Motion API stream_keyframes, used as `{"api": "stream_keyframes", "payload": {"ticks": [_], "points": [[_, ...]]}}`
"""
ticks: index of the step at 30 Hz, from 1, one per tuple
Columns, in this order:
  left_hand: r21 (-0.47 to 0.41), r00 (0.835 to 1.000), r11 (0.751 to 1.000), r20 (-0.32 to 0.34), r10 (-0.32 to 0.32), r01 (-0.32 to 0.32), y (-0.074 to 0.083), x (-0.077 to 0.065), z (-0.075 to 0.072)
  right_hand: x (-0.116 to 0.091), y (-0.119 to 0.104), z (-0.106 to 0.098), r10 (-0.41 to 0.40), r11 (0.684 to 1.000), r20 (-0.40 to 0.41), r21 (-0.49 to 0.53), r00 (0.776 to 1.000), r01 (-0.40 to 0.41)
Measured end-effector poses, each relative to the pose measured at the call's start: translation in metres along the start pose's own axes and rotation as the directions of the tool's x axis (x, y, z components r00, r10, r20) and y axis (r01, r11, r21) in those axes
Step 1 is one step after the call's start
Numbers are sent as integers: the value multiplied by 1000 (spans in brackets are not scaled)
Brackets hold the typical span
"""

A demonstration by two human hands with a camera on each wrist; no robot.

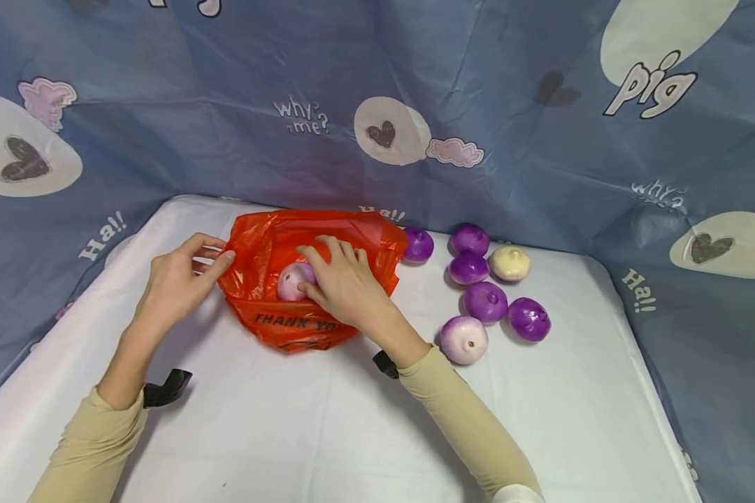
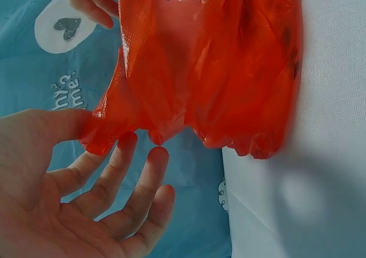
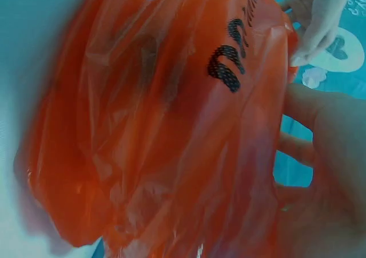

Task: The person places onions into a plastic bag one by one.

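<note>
A red plastic bag (image 1: 254, 283) printed with "THANK YOU" sits on the table with its mouth open. My left hand (image 1: 177, 276) pinches the bag's left rim between thumb and index finger; in the left wrist view the other fingers of that hand (image 2: 86, 183) are spread below the plastic. At the bag's mouth, my right hand (image 1: 346, 283) grips a pale purple onion (image 1: 291, 282), thumb and fingers around it. In the right wrist view the bag (image 3: 171, 126) hides the onion and the fingertips of that hand (image 3: 326, 161).
Several purple onions (image 1: 485, 302) lie to the right of the bag, with a pale yellow one (image 1: 509, 263) and a white-purple one (image 1: 464, 340) among them. Another purple onion (image 1: 418, 245) touches the bag's right side. A patterned blue cloth (image 1: 509, 188) hangs behind the white table (image 1: 277, 433).
</note>
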State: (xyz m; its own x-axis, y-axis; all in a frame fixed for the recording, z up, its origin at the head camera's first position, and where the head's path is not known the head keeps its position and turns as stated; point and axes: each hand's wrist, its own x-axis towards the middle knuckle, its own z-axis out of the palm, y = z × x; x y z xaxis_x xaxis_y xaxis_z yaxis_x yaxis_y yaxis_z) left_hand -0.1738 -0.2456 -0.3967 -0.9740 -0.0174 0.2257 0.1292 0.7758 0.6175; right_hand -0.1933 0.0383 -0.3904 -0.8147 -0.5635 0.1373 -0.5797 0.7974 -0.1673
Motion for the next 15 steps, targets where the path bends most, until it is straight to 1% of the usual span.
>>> {"api": "stream_keyframes", "payload": {"ticks": [7, 15], "points": [[-4, 1000, 1000, -3, 19, -19, -1, -1, 3, -15, 3, -7, -16, 1000, -35, 11, 999, 16], [-6, 1000, 1000, -9, 5, -5, -2, -1, 2, -33, 13, -24, -19, 999, -98, 27, 995, 22]]}}
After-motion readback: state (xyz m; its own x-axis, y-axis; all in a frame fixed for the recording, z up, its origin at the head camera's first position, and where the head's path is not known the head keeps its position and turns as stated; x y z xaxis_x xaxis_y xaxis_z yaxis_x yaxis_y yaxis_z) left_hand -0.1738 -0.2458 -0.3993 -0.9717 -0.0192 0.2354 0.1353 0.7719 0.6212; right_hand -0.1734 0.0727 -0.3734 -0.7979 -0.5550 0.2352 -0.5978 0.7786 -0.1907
